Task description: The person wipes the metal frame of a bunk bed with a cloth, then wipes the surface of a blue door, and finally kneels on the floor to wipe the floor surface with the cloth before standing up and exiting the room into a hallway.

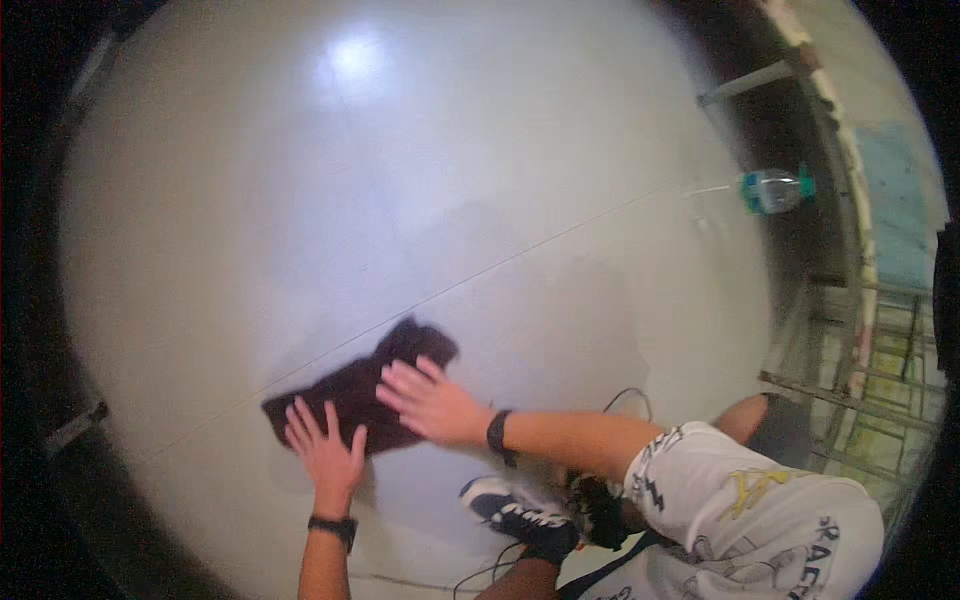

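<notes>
A dark folded cloth (358, 391), possibly a garment, lies on the pale smooth surface (225, 225) in front of me. My left hand (328, 456) rests on its left end, palm down with the fingers spread. Over its right part lies my right hand (441, 405), also palm down, fingers extended and slightly apart. Neither hand grips the cloth. Part of the fabric is hidden under both hands, and its narrower upper right end sticks out beyond my right fingers.
A clear plastic bottle (778, 191) with a green cap is at the right edge. A black shoe (517, 516) with white laces is close below my right forearm. Thin dark cables (480, 576) run near it. Metal bars (847, 397) are at the far right.
</notes>
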The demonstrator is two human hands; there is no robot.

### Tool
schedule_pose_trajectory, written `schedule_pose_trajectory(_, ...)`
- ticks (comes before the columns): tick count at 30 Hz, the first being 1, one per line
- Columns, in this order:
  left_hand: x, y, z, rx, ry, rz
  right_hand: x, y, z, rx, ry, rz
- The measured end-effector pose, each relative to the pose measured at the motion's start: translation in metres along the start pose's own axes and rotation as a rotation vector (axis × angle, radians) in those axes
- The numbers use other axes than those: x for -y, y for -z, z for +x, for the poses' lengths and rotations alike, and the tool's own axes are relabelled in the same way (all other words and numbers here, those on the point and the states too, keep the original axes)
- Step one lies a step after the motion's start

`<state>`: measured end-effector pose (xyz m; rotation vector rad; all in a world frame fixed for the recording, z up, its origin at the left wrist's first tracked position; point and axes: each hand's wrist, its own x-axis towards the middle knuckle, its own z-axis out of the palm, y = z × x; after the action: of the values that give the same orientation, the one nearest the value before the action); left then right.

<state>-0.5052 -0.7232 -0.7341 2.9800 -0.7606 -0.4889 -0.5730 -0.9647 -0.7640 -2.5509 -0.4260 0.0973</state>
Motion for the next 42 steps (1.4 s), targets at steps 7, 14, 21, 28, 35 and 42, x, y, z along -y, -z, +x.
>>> schedule_pose_trajectory(7,-0.106,-0.031,-0.056,0.069,-0.124,-0.121,-0.022,0.022,-0.125,0.128,-0.247,-0.059)
schedule_pose_trajectory(14,-0.218,-0.044,0.034,-0.1,-0.422,-0.274,-0.106,0.069,-0.187,0.024,-0.708,-0.349)
schedule_pose_trajectory(21,-0.275,-0.02,0.149,-0.172,-0.369,-0.315,-0.212,0.145,-0.129,-0.042,-0.644,-0.296)
schedule_pose_trajectory(28,-0.285,-0.001,0.228,-0.262,-0.381,-0.184,-0.267,0.159,-0.082,-0.247,-0.678,-0.338)
schedule_pose_trajectory(35,-0.301,0.01,0.272,-0.232,-0.385,-0.072,-0.297,0.167,-0.062,-0.355,-0.754,-0.382)
schedule_pose_trajectory(42,-0.32,0.022,0.325,-0.358,-0.391,-0.05,-0.319,0.185,-0.042,-0.425,-0.801,-0.416)
